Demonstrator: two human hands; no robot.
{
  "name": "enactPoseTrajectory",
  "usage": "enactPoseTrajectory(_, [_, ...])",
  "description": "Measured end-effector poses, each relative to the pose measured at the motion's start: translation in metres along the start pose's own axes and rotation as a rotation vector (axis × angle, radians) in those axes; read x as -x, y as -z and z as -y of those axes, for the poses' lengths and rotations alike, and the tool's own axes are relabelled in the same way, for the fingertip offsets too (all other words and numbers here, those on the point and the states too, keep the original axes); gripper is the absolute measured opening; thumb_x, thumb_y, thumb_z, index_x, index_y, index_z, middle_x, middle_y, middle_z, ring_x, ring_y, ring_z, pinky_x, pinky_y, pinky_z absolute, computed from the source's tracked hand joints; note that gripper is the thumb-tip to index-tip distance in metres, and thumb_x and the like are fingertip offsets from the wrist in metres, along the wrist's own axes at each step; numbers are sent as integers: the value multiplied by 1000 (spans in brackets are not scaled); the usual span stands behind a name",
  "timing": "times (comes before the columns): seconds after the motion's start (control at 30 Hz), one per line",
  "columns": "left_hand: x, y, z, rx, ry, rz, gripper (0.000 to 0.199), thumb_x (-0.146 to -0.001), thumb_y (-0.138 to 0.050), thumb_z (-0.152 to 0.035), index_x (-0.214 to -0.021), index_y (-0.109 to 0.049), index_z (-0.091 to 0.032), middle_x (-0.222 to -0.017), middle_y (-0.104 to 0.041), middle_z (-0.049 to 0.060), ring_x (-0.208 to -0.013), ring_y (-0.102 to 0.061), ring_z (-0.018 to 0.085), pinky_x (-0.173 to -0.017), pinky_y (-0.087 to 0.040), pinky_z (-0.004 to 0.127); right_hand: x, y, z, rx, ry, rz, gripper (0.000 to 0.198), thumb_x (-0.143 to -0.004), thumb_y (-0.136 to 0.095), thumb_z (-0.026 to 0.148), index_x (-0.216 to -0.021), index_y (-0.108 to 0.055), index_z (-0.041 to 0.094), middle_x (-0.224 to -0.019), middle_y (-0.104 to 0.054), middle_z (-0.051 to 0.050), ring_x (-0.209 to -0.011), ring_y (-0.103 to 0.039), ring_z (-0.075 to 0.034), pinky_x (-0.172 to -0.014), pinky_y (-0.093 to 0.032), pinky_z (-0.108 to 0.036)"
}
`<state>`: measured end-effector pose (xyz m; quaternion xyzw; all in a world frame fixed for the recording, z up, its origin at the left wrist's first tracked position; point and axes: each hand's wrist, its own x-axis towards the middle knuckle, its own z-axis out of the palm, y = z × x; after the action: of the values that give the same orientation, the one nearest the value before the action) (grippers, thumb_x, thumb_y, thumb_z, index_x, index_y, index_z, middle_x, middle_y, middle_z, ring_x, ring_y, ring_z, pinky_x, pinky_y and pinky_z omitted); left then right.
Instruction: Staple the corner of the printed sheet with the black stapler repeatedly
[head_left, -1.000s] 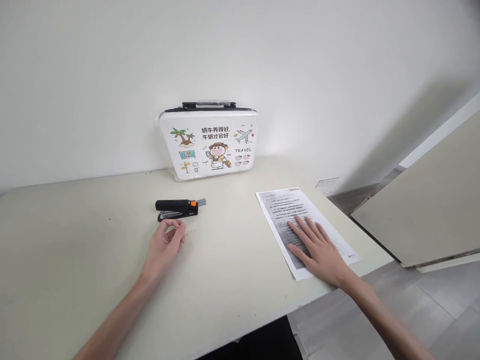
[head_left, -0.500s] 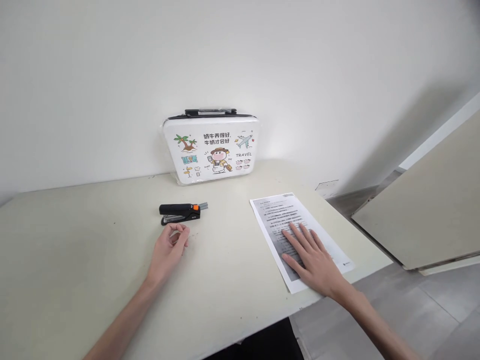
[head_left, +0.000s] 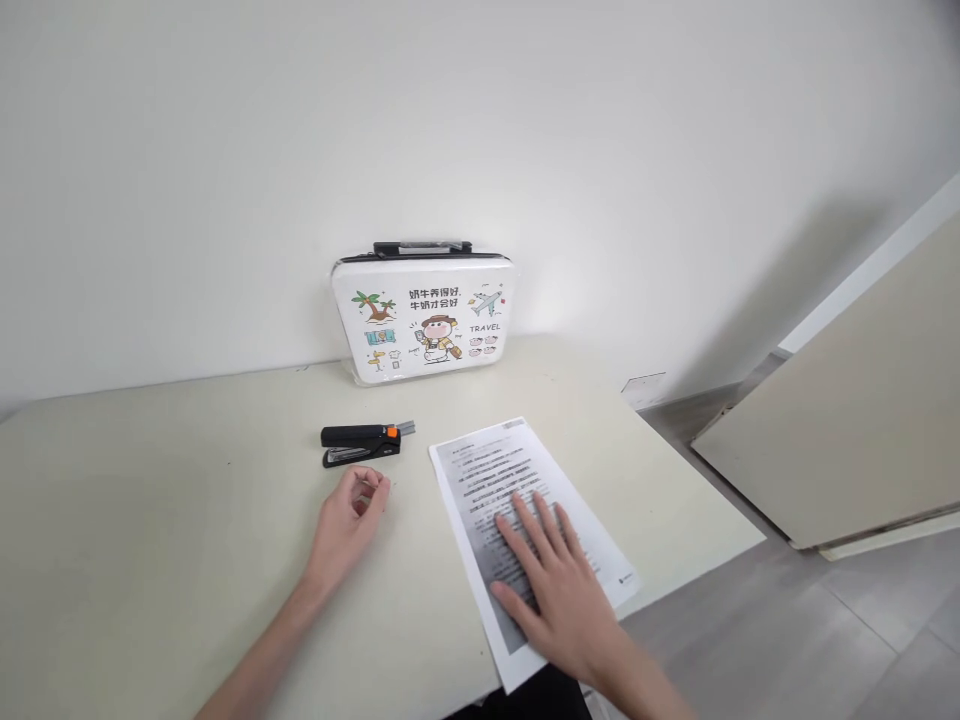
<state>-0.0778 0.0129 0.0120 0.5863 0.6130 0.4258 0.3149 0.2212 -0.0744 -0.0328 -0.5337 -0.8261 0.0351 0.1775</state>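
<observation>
A sheet of printed paper (head_left: 480, 455) lies at a slant on the table, its lower left corner reaching past the front edge. My right hand (head_left: 559, 595) rests flat on it, palm down, with the fingers spread. My left hand (head_left: 352, 515) is loosely closed near the table surface, thumb against curled fingertips, and nothing shows between them. Just beyond it lies a black stapler (head_left: 360, 440) with an orange button. A grey strip, apparently staples (head_left: 406, 428), sticks out of its right end.
At the back, a white case (head_left: 427, 325) with cartoon prints and a black handle leans against the wall (head_left: 225, 180). The pale table (head_left: 150, 520) ends at a slanting right edge. Beyond that edge are a pale panel (head_left: 840, 440) and the grey floor (head_left: 840, 640).
My right hand and the paper under it have shifted left and toward me. My left hand has moved slightly to the right. The camera view has tilted up a little.
</observation>
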Motion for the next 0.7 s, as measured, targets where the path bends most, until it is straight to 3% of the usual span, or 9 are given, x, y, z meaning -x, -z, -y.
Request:
enactPoseTrajectory(0.1, [3,-3,3,-101,-79,2,30,-97,-55,-54,-90,-50,-26,-95,-66,2,-72,-61,19,-66,-49,31,-1,-4,32,-55,35,-4,80,-105,-53,54,-173,-16,32,-178,-14,-4,-164,-12,-42,-127,-27,-73])
enactPoseTrajectory(0.17, [6,-3,6,-180,-204,7,25,-100,-52,-49,-94,-53,-25,-105,-69,6,-96,-67,24,-87,-54,38,0,-9,54,-89,61,-9,82,-104,-54,54,-173,-16,31,-178,-14,-6,-163,-13,-44,-126,-29,-75])
enactPoseTrajectory(0.23, [11,-1,13,-269,-337,42,21,-103,-51,-44,-103,-58,-25,-123,-69,9,-122,-62,28,-108,-48,47,2,-16,73,-116,84,-8,85,-103,-56,55,-173,-14,30,-178,-15,-7,-163,-13,-46,-124,-31,-77])
enactPoseTrajectory(0.3, [18,5,22,-379,-426,106,25,-104,-53,-42,-119,-61,-24,-143,-64,11,-138,-54,31,-118,-41,54,5,-24,90,-141,97,-2,89,-102,-58,56,-173,-11,31,-177,-16,-8,-162,-14,-47,-122,-33,-78])
enactPoseTrajectory(0.4, [30,20,37,-555,-486,180,41,-105,-54,-44,-141,-57,-24,-160,-54,10,-151,-45,32,-124,-37,55,7,-35,107,-167,112,29,93,-100,-59,58,-173,-7,33,-177,-18,-8,-160,-19,-49,-119,-38,-78])
enactPoseTrajectory(0.53, [44,46,53,-709,-512,206,53,-107,-52,-48,-154,-48,-26,-166,-47,7,-155,-41,30,-128,-34,52,7,-42,122,-195,120,89,93,-100,-59,58,-172,-5,38,-177,-18,-4,-158,-28,-51,-116,-43,-78])
enactPoseTrajectory(0.7, [57,72,68,-818,-507,164,58,-105,-54,-53,-158,-48,-29,-169,-42,5,-157,-39,31,-130,-30,53,6,-41,140,-205,137,126,84,-99,-61,58,-171,-21,40,-176,-25,-5,-155,-37,-49,-117,-44,-73])
